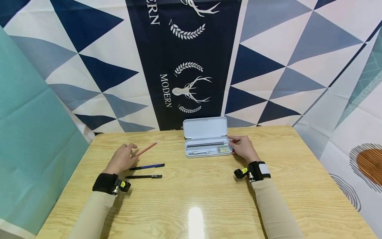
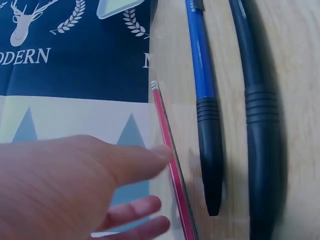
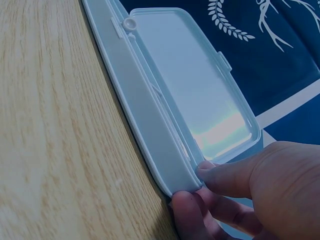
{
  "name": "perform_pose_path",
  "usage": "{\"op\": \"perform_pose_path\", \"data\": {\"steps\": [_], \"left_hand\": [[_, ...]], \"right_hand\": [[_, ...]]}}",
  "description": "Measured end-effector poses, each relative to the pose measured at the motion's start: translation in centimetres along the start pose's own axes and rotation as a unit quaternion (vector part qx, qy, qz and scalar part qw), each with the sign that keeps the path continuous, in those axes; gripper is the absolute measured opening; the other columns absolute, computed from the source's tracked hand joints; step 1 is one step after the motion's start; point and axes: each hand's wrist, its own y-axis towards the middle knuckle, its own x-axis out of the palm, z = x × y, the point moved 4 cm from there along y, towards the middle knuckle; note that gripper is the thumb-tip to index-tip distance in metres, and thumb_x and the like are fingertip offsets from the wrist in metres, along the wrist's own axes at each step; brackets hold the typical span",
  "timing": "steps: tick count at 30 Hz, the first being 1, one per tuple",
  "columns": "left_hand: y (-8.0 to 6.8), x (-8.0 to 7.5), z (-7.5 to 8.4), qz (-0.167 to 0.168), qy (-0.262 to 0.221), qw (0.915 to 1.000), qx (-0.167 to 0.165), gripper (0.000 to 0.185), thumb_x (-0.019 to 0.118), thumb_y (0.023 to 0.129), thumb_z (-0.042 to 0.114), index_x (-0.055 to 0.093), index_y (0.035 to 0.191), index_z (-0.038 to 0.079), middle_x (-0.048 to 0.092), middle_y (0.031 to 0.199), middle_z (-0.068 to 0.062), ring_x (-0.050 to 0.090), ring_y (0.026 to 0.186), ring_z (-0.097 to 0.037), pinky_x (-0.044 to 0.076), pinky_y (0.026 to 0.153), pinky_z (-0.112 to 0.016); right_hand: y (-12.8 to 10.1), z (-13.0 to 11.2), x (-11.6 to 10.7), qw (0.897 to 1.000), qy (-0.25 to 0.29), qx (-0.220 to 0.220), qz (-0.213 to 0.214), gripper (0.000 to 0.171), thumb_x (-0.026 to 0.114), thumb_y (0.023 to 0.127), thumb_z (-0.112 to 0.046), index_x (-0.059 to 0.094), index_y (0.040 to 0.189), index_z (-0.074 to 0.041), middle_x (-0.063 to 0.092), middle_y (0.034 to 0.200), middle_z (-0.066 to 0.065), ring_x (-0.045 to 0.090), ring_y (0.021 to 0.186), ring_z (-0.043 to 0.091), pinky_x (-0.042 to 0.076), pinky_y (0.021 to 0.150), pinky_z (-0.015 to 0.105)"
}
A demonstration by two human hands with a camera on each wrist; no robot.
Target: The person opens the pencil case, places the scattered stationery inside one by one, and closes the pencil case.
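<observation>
My left hand point(image 1: 121, 159) hovers with parted, loosely bent fingers at the near end of a red pencil point(image 1: 148, 148). In the left wrist view the thumb overlaps the red pencil; whether it touches is unclear. Beside it lie a blue pen point(image 1: 149, 166) with a black grip and a black pen point(image 1: 144, 176). My right hand point(image 1: 243, 148) holds the right end of an open light-blue pencil case point(image 3: 150, 125), thumb on the rim and fingers against the outside wall. Inside are dark thin sticks point(image 1: 206, 144), a white compass point(image 1: 201, 152) and a small yellow patterned piece point(image 1: 223, 149).
The case's lid point(image 1: 206, 127) stands raised against the patterned cloth point(image 1: 191, 66) at the back of the wooden table point(image 1: 179, 199). A teal cloth point(image 1: 35, 132) hangs along the left side, and another patterned cloth point(image 1: 352, 139) along the right.
</observation>
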Motion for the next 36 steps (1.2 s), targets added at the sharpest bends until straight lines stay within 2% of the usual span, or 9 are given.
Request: {"op": "perform_pose_path", "data": {"steps": [5, 10, 16, 19, 23, 36], "left_hand": [[0.1, 0.2, -0.2, -0.023, 0.013, 0.9994, -0.021, 0.052, 0.077, 0.104, 0.007, 0.058, 0.148, -0.012, 0.064, 0.110, -0.026, 0.060, 0.093, -0.035, 0.055, 0.084, -0.051], [0.0, 0.3, -0.2, -0.027, 0.008, 0.9993, -0.026, 0.040, 0.073, 0.104, 0.001, 0.061, 0.140, -0.011, 0.063, 0.107, -0.024, 0.058, 0.091, -0.033, 0.053, 0.084, -0.049], [-0.1, 0.4, 0.1, -0.035, 0.003, 0.9990, -0.027, 0.023, 0.070, 0.103, -0.004, 0.070, 0.126, -0.005, 0.073, 0.111, -0.024, 0.068, 0.103, -0.039, 0.062, 0.090, -0.054], [0.1, 0.6, -0.1, -0.043, 0.004, 0.9983, -0.039, 0.019, 0.068, 0.104, -0.004, 0.071, 0.123, -0.002, 0.077, 0.112, -0.023, 0.071, 0.102, -0.038, 0.062, 0.086, -0.053], [0.4, 1.1, -0.3, -0.052, 0.013, 0.9971, -0.053, 0.017, 0.068, 0.105, -0.002, 0.070, 0.122, 0.001, 0.077, 0.111, -0.020, 0.072, 0.093, -0.032, 0.059, 0.079, -0.047], [0.5, 1.2, -0.2, -0.053, 0.027, 0.9966, -0.057, 0.015, 0.068, 0.106, 0.000, 0.070, 0.120, 0.004, 0.074, 0.105, -0.017, 0.064, 0.084, -0.027, 0.052, 0.072, -0.041]], "right_hand": [[-0.1, -0.1, 0.1, 1.000, 0.003, -0.001, 0.000, 0.043, 0.064, 0.113, -0.006, 0.066, 0.156, -0.002, 0.072, 0.132, 0.034, 0.066, 0.075, 0.014, 0.060, 0.064, 0.020], [-0.1, -0.1, 0.1, 1.000, 0.002, -0.001, 0.003, 0.043, 0.064, 0.113, -0.006, 0.066, 0.155, -0.002, 0.073, 0.132, 0.035, 0.066, 0.073, 0.013, 0.059, 0.063, 0.020], [0.0, 0.0, 0.1, 1.000, 0.001, 0.002, 0.006, 0.043, 0.065, 0.112, -0.006, 0.066, 0.155, -0.003, 0.072, 0.132, 0.034, 0.066, 0.075, 0.013, 0.059, 0.062, 0.020], [0.0, 0.0, 0.1, 1.000, 0.002, 0.003, 0.006, 0.044, 0.065, 0.112, -0.006, 0.066, 0.156, -0.003, 0.072, 0.133, 0.034, 0.067, 0.076, 0.014, 0.060, 0.063, 0.020], [-0.1, -0.2, 0.1, 1.000, 0.005, 0.001, 0.002, 0.044, 0.064, 0.112, -0.006, 0.066, 0.156, -0.003, 0.072, 0.134, 0.035, 0.067, 0.076, 0.014, 0.060, 0.063, 0.020], [-0.1, -0.1, 0.0, 1.000, 0.004, 0.003, 0.004, 0.043, 0.064, 0.113, -0.007, 0.066, 0.156, -0.003, 0.072, 0.134, 0.034, 0.066, 0.076, 0.014, 0.059, 0.063, 0.020]]}}
